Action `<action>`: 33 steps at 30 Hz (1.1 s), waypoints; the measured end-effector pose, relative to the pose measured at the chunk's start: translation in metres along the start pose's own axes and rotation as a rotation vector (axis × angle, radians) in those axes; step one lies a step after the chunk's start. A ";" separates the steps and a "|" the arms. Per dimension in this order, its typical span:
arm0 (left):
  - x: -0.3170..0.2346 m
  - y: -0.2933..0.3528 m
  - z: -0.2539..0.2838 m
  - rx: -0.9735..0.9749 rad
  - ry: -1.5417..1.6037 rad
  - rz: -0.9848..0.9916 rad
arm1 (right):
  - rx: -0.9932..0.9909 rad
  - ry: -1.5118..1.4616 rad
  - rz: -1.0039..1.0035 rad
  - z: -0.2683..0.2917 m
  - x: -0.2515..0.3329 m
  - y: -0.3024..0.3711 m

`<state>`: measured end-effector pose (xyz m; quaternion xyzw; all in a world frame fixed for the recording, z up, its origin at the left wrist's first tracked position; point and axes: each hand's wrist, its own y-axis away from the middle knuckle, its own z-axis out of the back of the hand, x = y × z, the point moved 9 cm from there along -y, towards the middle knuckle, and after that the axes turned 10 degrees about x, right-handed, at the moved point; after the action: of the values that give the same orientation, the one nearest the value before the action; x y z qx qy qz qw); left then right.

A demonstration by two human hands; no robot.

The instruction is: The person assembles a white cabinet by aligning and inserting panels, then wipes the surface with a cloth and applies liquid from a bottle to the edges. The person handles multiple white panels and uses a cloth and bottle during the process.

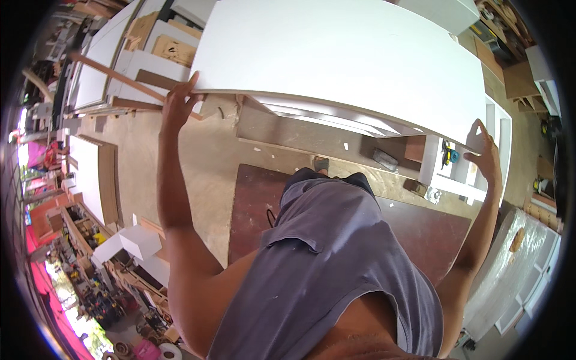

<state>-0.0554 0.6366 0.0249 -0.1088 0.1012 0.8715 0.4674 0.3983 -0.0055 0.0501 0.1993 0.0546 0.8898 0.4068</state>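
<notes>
A wide white panel (336, 51) spans the space in front of me, its near edge toward my body. At its near left corner, my left hand (180, 102) grips the edge, with fingers on the end and thumb below. My right hand (487, 159) holds the near right corner, fingers up along the end and thumb apart underneath. Below the panel a white framework (324, 123) shows in part; whether the two are joined is hidden. Beyond the right corner stands a white open frame (501, 144), with a yellow-and-black tool (446, 155) and a blue item (454, 156) near it.
A dark reddish-brown board (252, 204) lies on the floor around my feet. Under the panel, a brown board (288, 135) holds a clear-wrapped packet (385, 159). Stacked white panels (90, 174) stand left; a plastic-wrapped panel (501, 282) leans right. A wooden strip (120, 78) juts near my left hand.
</notes>
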 end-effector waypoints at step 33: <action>0.014 -0.003 0.002 -0.119 -0.041 -0.342 | -0.123 0.108 0.011 -0.003 -0.022 -0.001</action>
<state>-0.0605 0.6499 0.0225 -0.1341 0.0200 0.7859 0.6033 0.4107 -0.0212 0.0400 0.1257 0.0204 0.9032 0.4099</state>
